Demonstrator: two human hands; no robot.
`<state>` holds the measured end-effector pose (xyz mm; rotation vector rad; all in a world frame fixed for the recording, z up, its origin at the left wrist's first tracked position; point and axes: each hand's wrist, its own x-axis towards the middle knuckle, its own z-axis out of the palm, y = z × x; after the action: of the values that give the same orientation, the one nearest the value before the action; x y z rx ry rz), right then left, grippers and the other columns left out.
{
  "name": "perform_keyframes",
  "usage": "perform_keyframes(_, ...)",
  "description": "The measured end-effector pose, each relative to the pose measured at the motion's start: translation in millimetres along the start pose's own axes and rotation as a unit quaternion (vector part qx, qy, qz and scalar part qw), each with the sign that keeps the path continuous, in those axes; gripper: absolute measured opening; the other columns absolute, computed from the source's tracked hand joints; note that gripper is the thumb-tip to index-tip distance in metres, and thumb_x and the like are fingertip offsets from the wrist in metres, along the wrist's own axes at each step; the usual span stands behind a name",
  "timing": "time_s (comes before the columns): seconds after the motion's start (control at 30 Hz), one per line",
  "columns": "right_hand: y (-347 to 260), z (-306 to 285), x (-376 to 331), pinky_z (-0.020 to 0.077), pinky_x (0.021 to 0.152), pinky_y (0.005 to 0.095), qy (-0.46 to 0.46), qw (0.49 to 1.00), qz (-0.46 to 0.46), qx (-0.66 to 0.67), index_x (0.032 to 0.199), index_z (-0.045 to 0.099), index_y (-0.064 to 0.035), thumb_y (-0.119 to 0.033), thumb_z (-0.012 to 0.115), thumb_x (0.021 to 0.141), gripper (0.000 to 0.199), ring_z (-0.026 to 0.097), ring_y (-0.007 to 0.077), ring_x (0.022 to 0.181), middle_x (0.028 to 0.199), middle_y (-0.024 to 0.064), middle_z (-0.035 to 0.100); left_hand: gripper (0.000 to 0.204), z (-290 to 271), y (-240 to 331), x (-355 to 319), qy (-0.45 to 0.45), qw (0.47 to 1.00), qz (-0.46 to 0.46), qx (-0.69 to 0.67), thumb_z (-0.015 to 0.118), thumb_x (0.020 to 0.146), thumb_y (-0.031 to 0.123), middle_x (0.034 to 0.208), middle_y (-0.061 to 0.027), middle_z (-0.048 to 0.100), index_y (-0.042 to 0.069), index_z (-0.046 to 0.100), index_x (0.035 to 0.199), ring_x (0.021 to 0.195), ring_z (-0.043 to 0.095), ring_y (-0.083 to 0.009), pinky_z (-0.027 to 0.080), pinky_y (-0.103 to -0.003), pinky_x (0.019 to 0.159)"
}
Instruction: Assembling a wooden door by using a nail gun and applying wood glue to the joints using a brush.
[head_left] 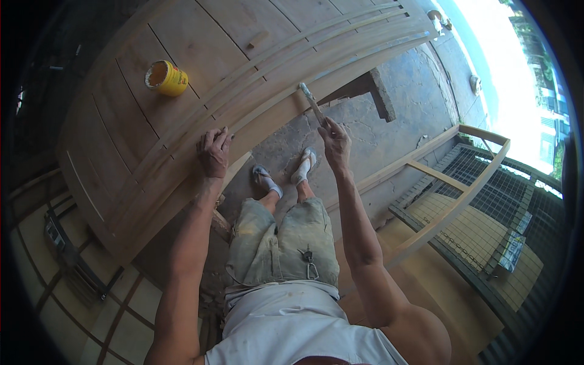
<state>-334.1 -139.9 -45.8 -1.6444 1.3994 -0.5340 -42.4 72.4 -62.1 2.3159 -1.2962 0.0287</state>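
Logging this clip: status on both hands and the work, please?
Left hand flat on the wooden door, holding nothing. Right hand in closed grip on brush, tip at door edge. Yellow can on the door, clear of both hands.

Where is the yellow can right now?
In the head view, the yellow can lies on its side on the wooden door panel, upper left, beyond the left hand.

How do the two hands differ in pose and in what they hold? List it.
The left hand lies flat, palm down, on the wooden door panel; the right hand is raised clear of it. The left hand grips nothing; the right hand is closed on a brush whose tip meets the panel's edge. Both are bare, and both reach forward to the same edge of the panel.
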Motion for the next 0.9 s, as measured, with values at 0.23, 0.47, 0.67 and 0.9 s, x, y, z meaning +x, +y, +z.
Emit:
perform_keyframes(0.23,-16.3,-4.4,2.5,0.0580,0.085,0.0460,0.026,0.961,-0.094,-0.258,0.140,0.067,-0.0170,-0.012,0.067,0.097,0.043,0.070,0.0325,0.097,0.107,0.0125,0.068,0.030,0.1,-2.5,0.5,0.003,1.000,0.014,0.013,0.080,0.092,0.030,0.107,0.0002,0.067,0.017,0.080,0.120,0.099,0.065,-0.0241,0.050,-0.042,0.086)
perform_keyframes(0.47,-11.8,12.2,-18.4,0.0575,0.085,0.0469,-0.033,0.957,-0.132,-0.256,0.144,0.065,-0.0186,-0.003,0.058,0.098,0.049,0.068,0.0334,0.101,0.113,0.0131,0.066,0.030,0.1,4.5,-1.2,0.014,1.000,-0.013,0.002,0.080,0.090,0.019,0.105,-0.0006,0.068,0.017,0.081,0.119,0.097,0.065,-0.0242,0.051,-0.043,0.088)
perform_keyframes(0.67,-7.4,-5.6,-5.5,0.0537,0.082,0.0488,-0.028,0.987,-0.128,-0.096,0.138,0.067,-0.0135,-0.015,0.060,0.106,0.033,0.068,0.0416,0.095,0.107,0.0184,0.068,0.028,2.7,8.2,-3.0,0.018,1.000,-0.003,0.025,0.079,0.091,0.021,0.105,-0.0003,0.067,0.017,0.080,0.119,0.098,0.065,-0.0241,0.050,-0.042,0.087)
perform_keyframes(0.9,3.0,-13.5,13.6,0.0534,0.083,0.0477,-0.027,0.991,-0.099,-0.091,0.130,0.071,-0.0079,-0.017,0.061,0.106,0.027,0.069,0.0420,0.098,0.107,0.0215,0.071,0.023,0.1,7.4,3.1,-0.009,0.997,0.041,0.057,0.074,0.094,0.017,0.106,-0.0023,0.068,0.013,0.079,0.116,0.100,0.066,-0.0256,0.051,-0.042,0.086)
